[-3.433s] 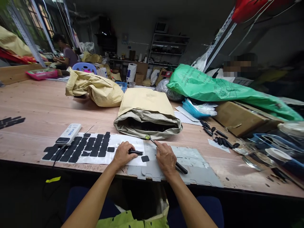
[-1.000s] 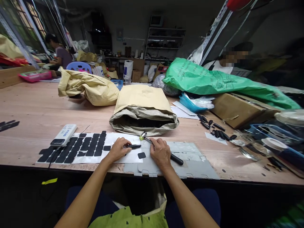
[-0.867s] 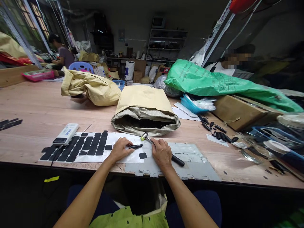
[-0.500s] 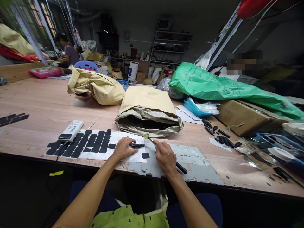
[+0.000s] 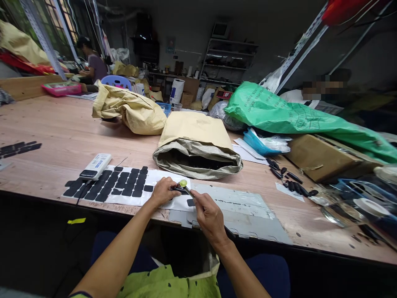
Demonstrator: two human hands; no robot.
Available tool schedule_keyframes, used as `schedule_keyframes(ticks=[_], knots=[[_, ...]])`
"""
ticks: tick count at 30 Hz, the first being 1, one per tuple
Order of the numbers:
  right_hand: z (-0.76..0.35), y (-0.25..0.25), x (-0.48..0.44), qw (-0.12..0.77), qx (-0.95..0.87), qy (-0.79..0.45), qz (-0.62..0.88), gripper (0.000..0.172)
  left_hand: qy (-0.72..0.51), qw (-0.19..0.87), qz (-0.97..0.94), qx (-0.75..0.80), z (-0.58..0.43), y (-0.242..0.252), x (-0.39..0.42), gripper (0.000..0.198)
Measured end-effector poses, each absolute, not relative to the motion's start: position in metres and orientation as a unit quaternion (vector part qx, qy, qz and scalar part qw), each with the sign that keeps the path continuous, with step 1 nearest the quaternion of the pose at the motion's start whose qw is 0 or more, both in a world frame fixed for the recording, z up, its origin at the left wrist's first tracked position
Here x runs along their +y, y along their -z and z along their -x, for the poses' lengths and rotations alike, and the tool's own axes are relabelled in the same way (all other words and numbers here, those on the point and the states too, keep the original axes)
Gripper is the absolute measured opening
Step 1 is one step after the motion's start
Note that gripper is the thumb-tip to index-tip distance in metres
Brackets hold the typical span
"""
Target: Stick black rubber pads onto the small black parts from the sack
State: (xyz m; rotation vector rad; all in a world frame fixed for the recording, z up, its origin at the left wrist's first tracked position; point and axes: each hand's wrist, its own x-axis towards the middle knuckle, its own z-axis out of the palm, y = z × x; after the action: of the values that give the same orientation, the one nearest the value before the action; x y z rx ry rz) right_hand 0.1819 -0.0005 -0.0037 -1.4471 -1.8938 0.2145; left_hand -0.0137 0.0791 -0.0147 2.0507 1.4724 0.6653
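Note:
My right hand [image 5: 210, 215] is closed around a small hammer [image 5: 183, 183] with a yellow-green face, a metal shaft and a black grip that is partly hidden beneath the hand. The hammer head is over a slim black handle-like piece [image 5: 177, 189]; whether they touch I cannot tell. That piece lies in the closed fingers of my left hand [image 5: 163, 193], low over a white sheet [image 5: 151, 179]. A rounded black square [image 5: 190, 203] sits between my hands. More black squares [image 5: 127, 184] lie in rows to the left.
An open-mouthed paper sack [image 5: 197, 128] lies just behind my hands. A white electronic device [image 5: 96, 166] rests at the left. Loose black pieces [image 5: 294, 186], a cardboard box [image 5: 322, 159] and a green sack [image 5: 279, 111] occupy the right. Grey sheeting [image 5: 248, 211] covers the front edge.
The hammer has moved left and down, from beside the black piece to over it. My left fingers have closed further around that piece. The view has shifted slightly.

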Motion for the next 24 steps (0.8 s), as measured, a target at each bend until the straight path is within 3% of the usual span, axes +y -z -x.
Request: schedule_keyframes(ticks=[5, 11, 16, 24], knots=[[-0.184, 0.01, 0.0, 0.317, -0.759, -0.011, 0.569, 0.037, -0.25, 0.26, -0.755, 0.547, 0.013, 0.016, 0.079, 0.015], [-0.192, 0.007, 0.0, 0.361, -0.728, -0.033, 0.582, 0.037, -0.26, 0.251, -0.761, 0.539, 0.014, 0.016, 0.078, 0.015], [-0.198, 0.014, -0.004, 0.325, -0.74, -0.03, 0.588, 0.036, -0.254, 0.248, -0.762, 0.541, 0.014, 0.017, 0.078, 0.017], [-0.216, 0.01, 0.039, 0.344, -0.692, 0.048, 0.633, 0.033, -0.248, 0.25, -0.772, 0.528, 0.016, 0.015, 0.077, 0.015]])
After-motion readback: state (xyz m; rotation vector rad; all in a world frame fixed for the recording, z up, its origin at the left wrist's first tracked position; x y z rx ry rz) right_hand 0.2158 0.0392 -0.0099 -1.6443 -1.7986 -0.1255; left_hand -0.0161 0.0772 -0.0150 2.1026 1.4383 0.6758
